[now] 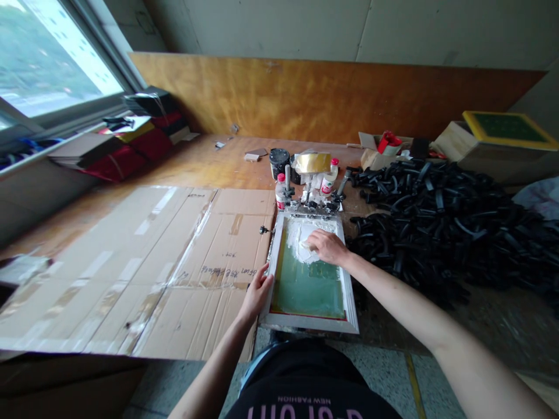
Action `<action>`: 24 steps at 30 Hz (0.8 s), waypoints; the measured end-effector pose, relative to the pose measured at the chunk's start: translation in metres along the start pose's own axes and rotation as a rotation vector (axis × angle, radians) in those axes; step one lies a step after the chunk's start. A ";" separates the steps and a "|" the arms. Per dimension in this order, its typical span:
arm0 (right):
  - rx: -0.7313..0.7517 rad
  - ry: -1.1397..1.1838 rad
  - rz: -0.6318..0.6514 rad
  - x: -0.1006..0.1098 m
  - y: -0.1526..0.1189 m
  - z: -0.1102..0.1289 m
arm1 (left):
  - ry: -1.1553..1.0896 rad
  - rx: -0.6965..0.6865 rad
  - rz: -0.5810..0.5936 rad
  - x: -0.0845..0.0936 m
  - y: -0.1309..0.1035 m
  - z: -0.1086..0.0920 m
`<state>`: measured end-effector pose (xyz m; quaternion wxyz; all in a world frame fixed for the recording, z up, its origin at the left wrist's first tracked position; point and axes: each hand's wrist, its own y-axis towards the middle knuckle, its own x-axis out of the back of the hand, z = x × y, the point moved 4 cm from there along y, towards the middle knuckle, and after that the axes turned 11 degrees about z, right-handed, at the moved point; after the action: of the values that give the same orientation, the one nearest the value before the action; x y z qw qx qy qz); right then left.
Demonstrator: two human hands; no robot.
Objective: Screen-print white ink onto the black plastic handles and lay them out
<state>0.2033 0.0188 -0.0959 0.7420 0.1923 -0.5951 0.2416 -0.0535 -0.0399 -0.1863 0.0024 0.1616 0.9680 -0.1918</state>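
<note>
A framed green screen [305, 291] lies in front of me, its pale metal frame clamped at the far side to a metal fixture [312, 206]. White paste [294, 238] is spread over the far part of the mesh. My right hand [327, 245] is closed over the paste, gripping a small pale tool [307, 245] mostly covered by the fingers. At the frame's left edge is my left hand [260, 289], its fingers apart and resting by the rim with nothing in them.
Flattened cardboard [196, 233] covers the table on the left. Bottles [280, 192] and a dark tub [279, 163] stand behind the fixture. A large heap of black plastic parts [437, 215] lies right, with boxes behind it. Stacked boards [91, 151] sit back left.
</note>
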 end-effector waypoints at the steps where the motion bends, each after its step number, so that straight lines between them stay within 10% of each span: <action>1: -0.012 -0.016 -0.033 -0.004 0.000 0.001 | -0.005 0.002 -0.001 0.000 0.000 -0.001; 8: 0.050 0.075 -0.007 -0.001 -0.004 0.002 | -0.010 -0.001 -0.002 0.000 -0.005 -0.010; 13: -0.262 0.125 -0.138 0.044 0.037 -0.047 | -0.016 -0.007 0.038 0.002 -0.021 -0.053; 17: -0.540 0.158 -0.379 0.070 0.007 -0.105 | -0.068 -0.119 0.003 0.000 -0.024 -0.107; 20: -0.759 0.221 -0.385 0.049 -0.040 -0.130 | -0.159 -0.365 -0.023 -0.007 -0.009 -0.153; 24: -0.562 0.267 -0.164 -0.014 -0.054 -0.099 | -0.231 -0.506 0.011 -0.023 0.018 -0.197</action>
<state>0.3110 0.0301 -0.1315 0.8547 -0.0062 -0.5182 0.0303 -0.0153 0.0417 -0.0091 0.1542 0.1381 0.9776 0.0388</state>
